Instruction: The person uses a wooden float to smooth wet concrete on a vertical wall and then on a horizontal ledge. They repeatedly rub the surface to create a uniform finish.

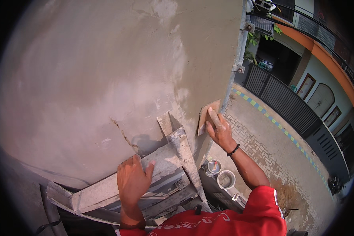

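The float [204, 118], held in the right hand [222, 133], sits against the wall [145, 63] near its edge; a slack grip could drop it toward the pails [227, 188] below. Well apart, the left hand [133, 179] lies over a plank [99, 192], its grip unclear.

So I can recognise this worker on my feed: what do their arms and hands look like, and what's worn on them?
The left hand and right hand are both gloveless. A black beaded bracelet circles the right wrist; none shows on the left. The red shirt has short sleeves, white trim edging the right sleeve, and white lettering.
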The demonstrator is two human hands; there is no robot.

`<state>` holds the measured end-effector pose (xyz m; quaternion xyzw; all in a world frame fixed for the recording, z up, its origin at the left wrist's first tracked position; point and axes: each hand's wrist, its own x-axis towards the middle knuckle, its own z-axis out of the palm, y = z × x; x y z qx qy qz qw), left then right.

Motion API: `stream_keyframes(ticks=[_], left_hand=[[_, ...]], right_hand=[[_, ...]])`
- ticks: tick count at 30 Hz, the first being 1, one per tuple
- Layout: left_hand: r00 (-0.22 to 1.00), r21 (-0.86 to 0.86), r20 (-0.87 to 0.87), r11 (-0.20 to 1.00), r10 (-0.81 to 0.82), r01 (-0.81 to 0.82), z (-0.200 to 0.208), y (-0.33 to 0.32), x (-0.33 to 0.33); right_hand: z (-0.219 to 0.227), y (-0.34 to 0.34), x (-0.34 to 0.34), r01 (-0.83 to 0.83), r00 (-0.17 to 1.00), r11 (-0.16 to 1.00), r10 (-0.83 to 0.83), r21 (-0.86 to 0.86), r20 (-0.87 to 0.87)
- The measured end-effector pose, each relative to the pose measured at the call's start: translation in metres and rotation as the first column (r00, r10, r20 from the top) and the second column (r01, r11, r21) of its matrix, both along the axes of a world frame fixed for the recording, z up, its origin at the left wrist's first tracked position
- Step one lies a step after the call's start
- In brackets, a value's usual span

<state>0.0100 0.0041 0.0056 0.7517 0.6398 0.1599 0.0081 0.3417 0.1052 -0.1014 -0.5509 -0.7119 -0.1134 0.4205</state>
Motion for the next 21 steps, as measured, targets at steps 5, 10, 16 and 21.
stream_keyframes(ticks=[5, 10, 16, 21], left_hand=[[1.0, -0.004, 0.028, 1.0, 0.003, -0.003, 0.008, -0.001, -0.002], [1.0, 0.031, 0.022, 0.999, 0.007, -0.007, 0.001, 0.0, -0.007], [0.999, -0.001, 0.015, 1.0, 0.031, -0.031, 0.007, -0.007, -0.002], [1.0, 0.026, 0.009, 0.999, 0.03, -0.03, 0.001, -0.005, -0.002]], right_hand=[[-0.032, -0.032, 0.02, -0.015, 0.999, 0.965, 0.002, -0.262, -0.051], [0.161, -0.007, 0.046, -0.027, 0.992, 0.985, 0.048, 0.173, -0.119], [0.275, 0.028, 0.05, -0.068, 0.996, 0.956, 0.049, 0.287, 0.073], [0.098, 0.033, 0.029, -0.038, 0.997, 0.968, 0.055, 0.249, -0.061]])
